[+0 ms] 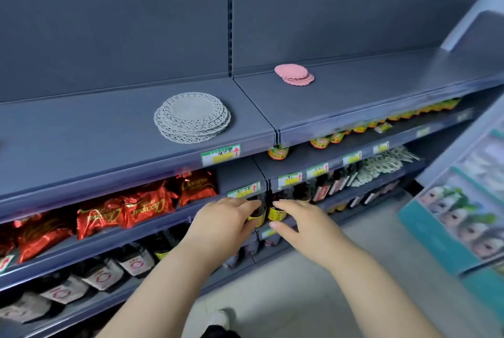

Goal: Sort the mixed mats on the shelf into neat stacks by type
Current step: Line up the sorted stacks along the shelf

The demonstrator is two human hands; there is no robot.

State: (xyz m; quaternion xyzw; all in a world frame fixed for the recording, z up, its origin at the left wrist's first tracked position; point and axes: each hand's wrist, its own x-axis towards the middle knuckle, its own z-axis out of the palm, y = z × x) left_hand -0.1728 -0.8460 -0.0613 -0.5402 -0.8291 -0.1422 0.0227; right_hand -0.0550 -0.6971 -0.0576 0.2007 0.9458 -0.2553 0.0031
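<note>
A stack of large grey lace-edged round mats [191, 118] lies on the top grey shelf [109, 141], left of the shelf joint. A smaller stack of pink scalloped round mats [294, 75] sits farther back on the right section. Both stacks are slightly fanned. My left hand [225, 221] and my right hand [300, 224] are held low in front of the lower shelves, well below the mats. Both hands are empty, fingers extended and apart, fingertips near dark bottles with yellow labels [276, 213].
Below the top shelf are red snack bags [147, 205], jars with yellow labels [278, 152], dark bottles and white-labelled pouches [101, 275]. Price tags [221, 154] line the shelf edges. A glass-fronted cabinet [461, 201] stands at right. Pale floor lies below.
</note>
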